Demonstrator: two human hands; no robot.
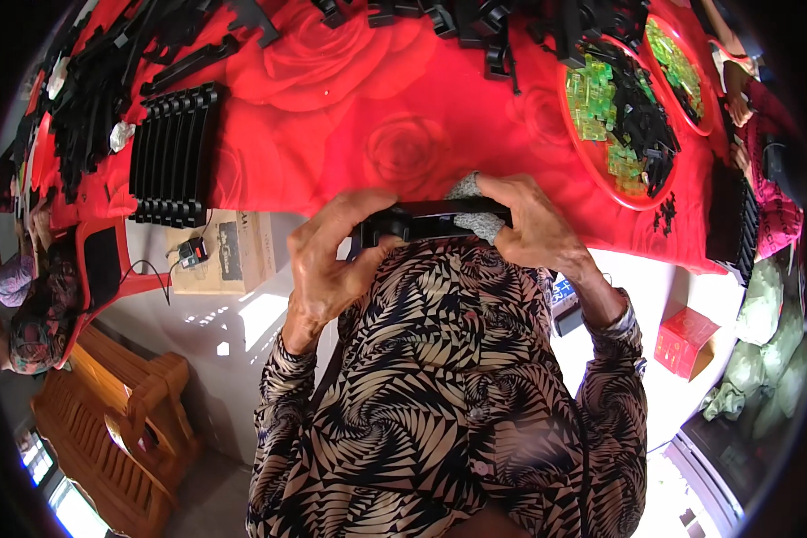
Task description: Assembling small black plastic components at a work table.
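Note:
A long black plastic piece is held level between my two hands at the table's near edge, close to my body. My left hand is closed on its left end, thumb below and fingers above. At the other end, my right hand pinches the piece; grey covers wrap its thumb and a fingertip. Both hands partly hide the piece, so its exact kind is unclear. Beyond my hands spreads a red rose-patterned tablecloth.
A row of similar black pieces lies at left, with heaped black parts behind. Red trays hold yellow-green clear parts and small black parts. A carton, a red chair and a wooden bench stand lower left. People sit at both sides.

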